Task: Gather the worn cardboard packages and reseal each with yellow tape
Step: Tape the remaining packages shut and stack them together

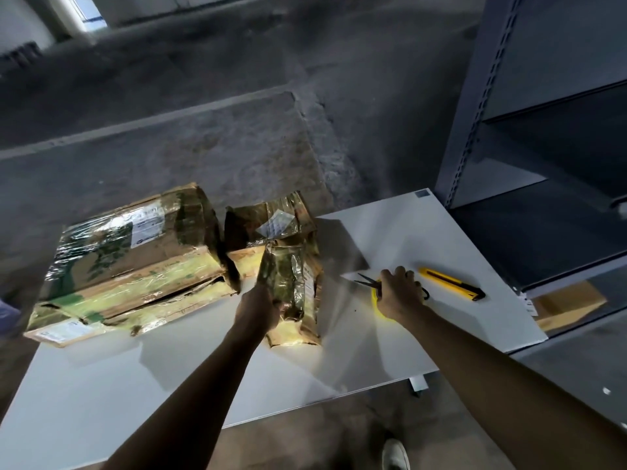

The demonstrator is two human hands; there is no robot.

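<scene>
Three worn cardboard packages are gathered on the white bench (135,385). A large package (129,262) lies at the left, a middle package (268,225) is set just beside it at the far edge, and a small package (295,283) is placed in front of that one, touching it. All three are wrapped in wrinkled clear film, and a split seam can be seen along the near side of the large one.

The small package is gripped at its near left edge by the left hand (259,307), whose fingers are curled round it. The right hand (400,293) is laid over the yellow tape roll (376,300) on the bench with its fingers curled down round it. A pair of thread snips (368,281) juts out from under that hand, though whether they are held or merely covered cannot be told. A yellow utility knife (451,283) lies untouched just to the right of the hand.

The gathering step is judged to be done and the resealing is only being started, since no fresh yellow tape can be seen on any package. For the next move, the roll would need to be lifted and its free end found and peeled. The small package would have to be steadied so that a strip could be pressed over its torn seam and then cut.
</scene>
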